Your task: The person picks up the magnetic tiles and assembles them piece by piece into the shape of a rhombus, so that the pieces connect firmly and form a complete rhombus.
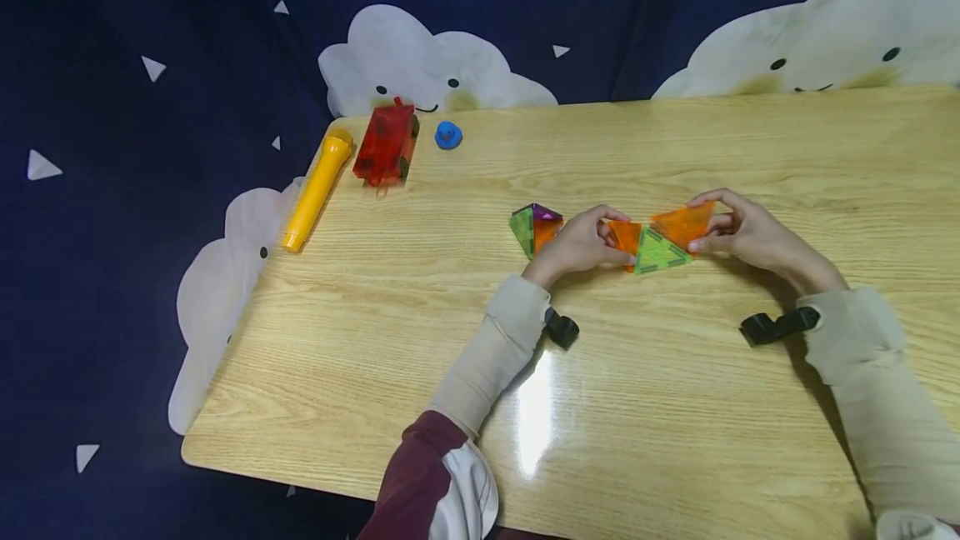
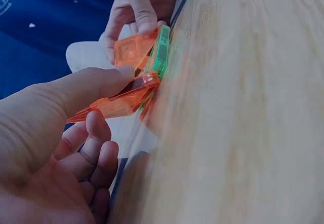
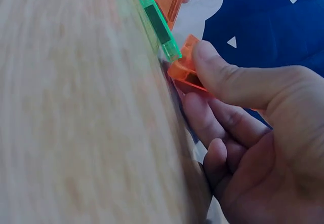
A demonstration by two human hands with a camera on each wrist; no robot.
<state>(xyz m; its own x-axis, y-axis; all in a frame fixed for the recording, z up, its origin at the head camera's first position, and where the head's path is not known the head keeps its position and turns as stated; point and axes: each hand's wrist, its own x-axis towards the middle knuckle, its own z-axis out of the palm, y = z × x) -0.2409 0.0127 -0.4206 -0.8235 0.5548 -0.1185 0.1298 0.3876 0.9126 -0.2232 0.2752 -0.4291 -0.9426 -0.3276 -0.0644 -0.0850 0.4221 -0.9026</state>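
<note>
Between the hands, a translucent green triangular magnetic tile (image 1: pixel 660 254) lies on the table. My left hand (image 1: pixel 581 244) pinches an orange tile (image 1: pixel 625 242) at the green tile's left side; in the left wrist view its thumb presses the orange tile (image 2: pixel 119 105) from above. With thumb and fingers, my right hand (image 1: pixel 742 232) holds another orange tile (image 1: pixel 684 225), tilted up along the green tile's right side. The right wrist view has that orange tile (image 3: pixel 185 72) close to the green tile's (image 3: pixel 159 24) corner; whether they touch I cannot tell.
Left of my left hand stands a small green, purple and orange tile shape (image 1: pixel 522 227), partly hidden by that hand. Toward the far left are a yellow microphone-shaped toy (image 1: pixel 318 190), a red translucent wheeled block (image 1: pixel 386 144) and a blue rubber duck (image 1: pixel 448 135) on the wooden table (image 1: pixel 337 373).
</note>
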